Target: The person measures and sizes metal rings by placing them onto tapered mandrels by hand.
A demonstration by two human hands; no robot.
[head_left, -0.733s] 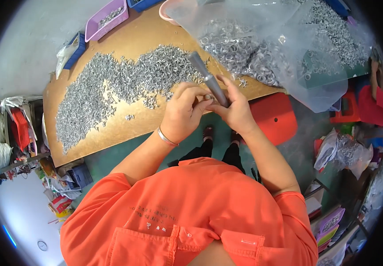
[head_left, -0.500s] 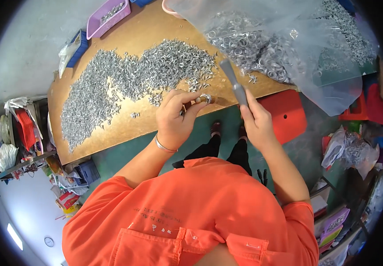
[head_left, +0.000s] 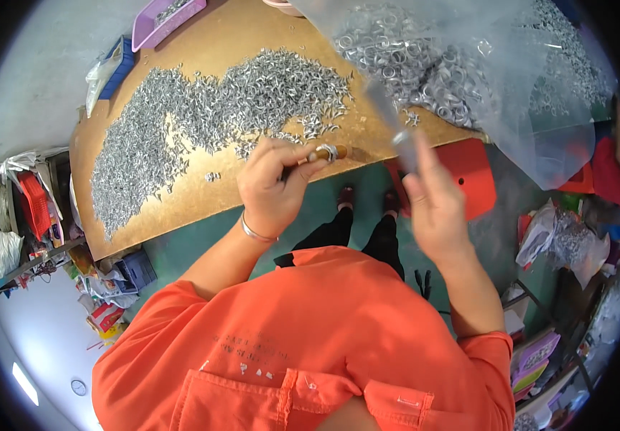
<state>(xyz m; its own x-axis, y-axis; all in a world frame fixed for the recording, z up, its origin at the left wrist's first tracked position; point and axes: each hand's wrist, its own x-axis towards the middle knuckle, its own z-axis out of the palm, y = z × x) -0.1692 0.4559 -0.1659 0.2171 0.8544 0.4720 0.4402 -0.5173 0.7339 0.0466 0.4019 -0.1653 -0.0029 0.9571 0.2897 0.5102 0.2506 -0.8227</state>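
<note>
My left hand [head_left: 274, 179] is closed, its thumb and fingers pinching a short brown wooden stick [head_left: 342, 152] at the table's front edge. Around the stick sits a silver-coloured ring [head_left: 328, 153], just past my fingertips. My right hand [head_left: 435, 208] grips a flat grey hand tool [head_left: 385, 108], raised to the right of the ring and apart from it. Motion blurs the tool, so its exact kind cannot be made out. Beyond my left hand, a wide heap of small silver metal pieces [head_left: 267, 93] covers much of the brown tabletop [head_left: 152, 226].
A clear plastic bag [head_left: 539, 147] of silver rings lies at the far right. At the far left stand a pink basket [head_left: 145, 32] and a blue bin [head_left: 117, 68]. A red stool [head_left: 475, 179] is beneath the table edge at right. Cluttered shelves [head_left: 37, 269] flank the left.
The grey tool and my right hand have swung right, away from the ring, and the tool is blurred. My left hand, with stick and ring, appears slightly farther left as the whole view shifts.
</note>
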